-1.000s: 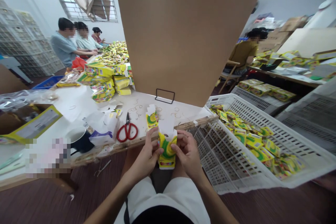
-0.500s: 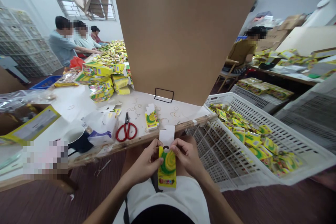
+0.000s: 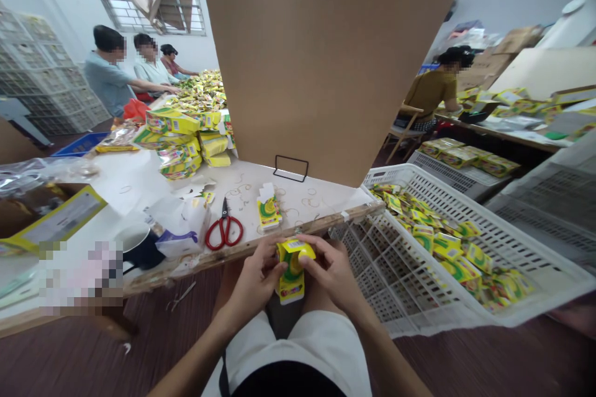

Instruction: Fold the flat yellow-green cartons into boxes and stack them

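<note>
Right of the scissors (image 3: 224,234), nearer the person and just off the bench (image 3: 326,219), the left hand (image 3: 255,276) and right hand (image 3: 331,267) grip a small yellow carton (image 3: 293,275). Folding its top flap (image 3: 291,245) seems underway; next likely calls for tucking it squarely.

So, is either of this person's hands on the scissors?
No, the scissors lie on the table, while the left hand and right hand both hold a box.

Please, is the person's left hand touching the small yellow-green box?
Touching. The head view shows the left hand holding the yellow-green box, with the thumb against its front near one edge.
</note>
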`<control>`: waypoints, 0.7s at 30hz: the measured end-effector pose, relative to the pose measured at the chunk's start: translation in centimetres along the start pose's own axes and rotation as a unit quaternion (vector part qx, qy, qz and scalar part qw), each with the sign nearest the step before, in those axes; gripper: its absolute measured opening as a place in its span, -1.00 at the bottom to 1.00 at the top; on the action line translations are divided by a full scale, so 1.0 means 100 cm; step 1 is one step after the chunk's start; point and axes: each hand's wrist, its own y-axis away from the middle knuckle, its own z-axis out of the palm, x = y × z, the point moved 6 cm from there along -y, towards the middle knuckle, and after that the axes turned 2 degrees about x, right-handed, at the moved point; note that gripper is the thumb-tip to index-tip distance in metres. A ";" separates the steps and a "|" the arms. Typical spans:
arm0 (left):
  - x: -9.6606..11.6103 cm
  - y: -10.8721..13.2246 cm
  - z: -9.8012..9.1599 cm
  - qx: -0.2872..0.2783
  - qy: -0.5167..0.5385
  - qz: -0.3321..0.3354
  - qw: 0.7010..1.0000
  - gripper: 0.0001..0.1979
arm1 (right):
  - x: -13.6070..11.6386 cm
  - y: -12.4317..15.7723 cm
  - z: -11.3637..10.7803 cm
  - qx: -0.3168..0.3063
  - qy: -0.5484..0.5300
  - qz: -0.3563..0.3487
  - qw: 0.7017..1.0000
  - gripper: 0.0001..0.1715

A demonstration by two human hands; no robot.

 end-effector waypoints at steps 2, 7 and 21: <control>0.000 0.001 0.005 -0.022 0.004 -0.008 1.000 -0.63 | 0.005 0.000 0.003 0.009 0.007 0.039 0.999 -0.58; 0.002 0.002 0.009 -0.066 0.064 -0.026 0.995 -0.62 | 0.006 -0.001 0.004 0.043 0.095 0.044 0.994 -0.64; -0.007 -0.021 0.017 -0.038 0.027 -0.001 0.999 -0.58 | 0.016 -0.001 -0.018 0.140 -0.035 0.019 0.989 -0.70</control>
